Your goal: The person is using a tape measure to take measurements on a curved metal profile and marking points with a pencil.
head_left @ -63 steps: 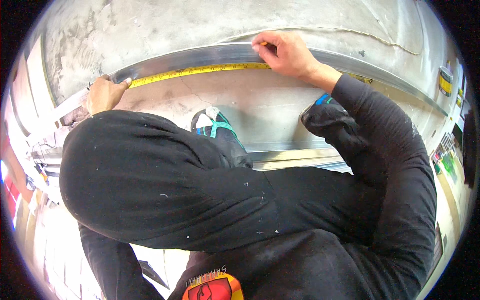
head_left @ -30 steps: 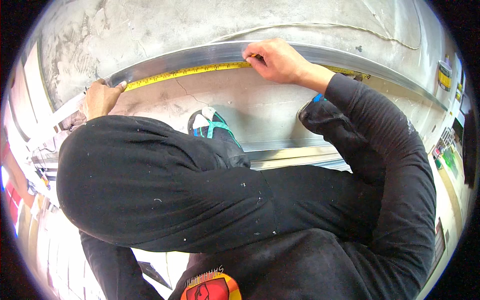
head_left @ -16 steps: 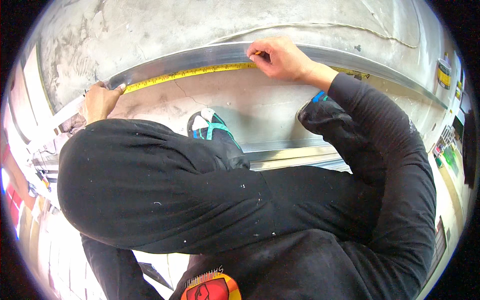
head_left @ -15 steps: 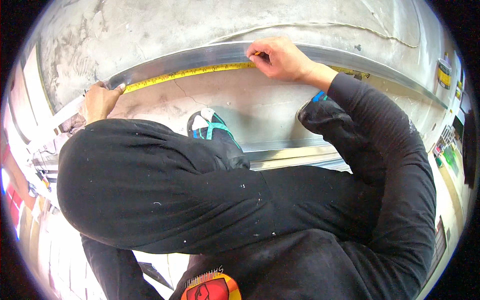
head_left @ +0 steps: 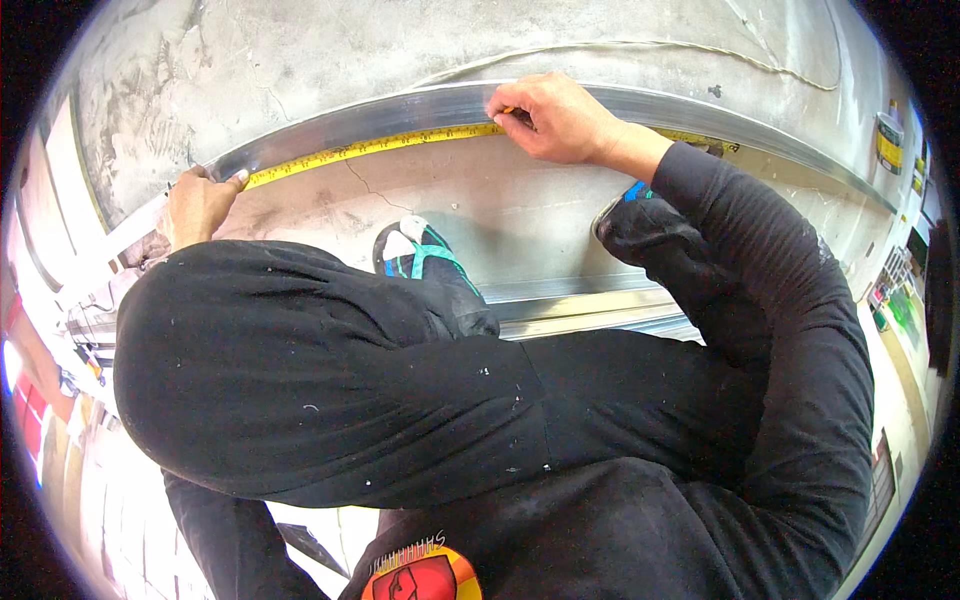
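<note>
A yellow tape measure blade [head_left: 375,147] lies stretched along the near edge of a long metal channel [head_left: 385,113] on the floor. My left hand [head_left: 200,203] pinches the blade's end at the channel's left end, with the thumb on the tape. Over the channel's middle, my right hand [head_left: 558,120] is closed around a thin orange stick [head_left: 509,110] that looks like a pencil. Its tip and most of its length are hidden by the fingers. Beyond that hand the tape continues to the right, partly covered by my wrist.
My two shoes [head_left: 425,250] are on the concrete floor [head_left: 520,210] just this side of the channel. More metal lengths [head_left: 580,305] lie beneath my legs. A pale cord [head_left: 640,44] curves across the far floor. A yellow-labelled container [head_left: 888,143] stands at the far right.
My right hand has shifted slightly left along the channel with the orange stick in it. My left hand and the tape have stayed almost still.
</note>
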Demonstrator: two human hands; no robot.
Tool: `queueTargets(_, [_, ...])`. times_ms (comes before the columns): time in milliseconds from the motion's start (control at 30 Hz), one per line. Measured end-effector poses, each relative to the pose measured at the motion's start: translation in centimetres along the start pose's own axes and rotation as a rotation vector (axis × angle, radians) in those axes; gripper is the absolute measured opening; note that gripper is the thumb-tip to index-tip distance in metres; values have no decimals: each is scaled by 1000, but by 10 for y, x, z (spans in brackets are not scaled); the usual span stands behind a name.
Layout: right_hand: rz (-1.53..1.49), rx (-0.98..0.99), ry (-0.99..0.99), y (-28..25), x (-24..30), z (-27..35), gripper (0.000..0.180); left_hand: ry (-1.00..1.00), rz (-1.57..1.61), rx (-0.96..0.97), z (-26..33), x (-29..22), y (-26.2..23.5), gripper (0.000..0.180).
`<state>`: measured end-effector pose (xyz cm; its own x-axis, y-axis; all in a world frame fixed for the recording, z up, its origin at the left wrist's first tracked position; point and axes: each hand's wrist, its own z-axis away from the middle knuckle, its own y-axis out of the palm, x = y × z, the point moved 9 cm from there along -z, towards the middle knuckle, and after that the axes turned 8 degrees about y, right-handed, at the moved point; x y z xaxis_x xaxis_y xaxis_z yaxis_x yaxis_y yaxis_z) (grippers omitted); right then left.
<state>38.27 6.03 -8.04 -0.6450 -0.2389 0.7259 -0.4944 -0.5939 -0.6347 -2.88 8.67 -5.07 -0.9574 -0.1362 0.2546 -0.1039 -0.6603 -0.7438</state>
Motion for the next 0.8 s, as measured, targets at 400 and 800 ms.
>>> queueTargets(400, [24,-2,-4,2,3,-1,9,-5,-26,-20,1,-1,-2,62])
queueTargets(800, [135,-55,31,-180,12,15,14,13,-28,-12,0,-4,-4,62])
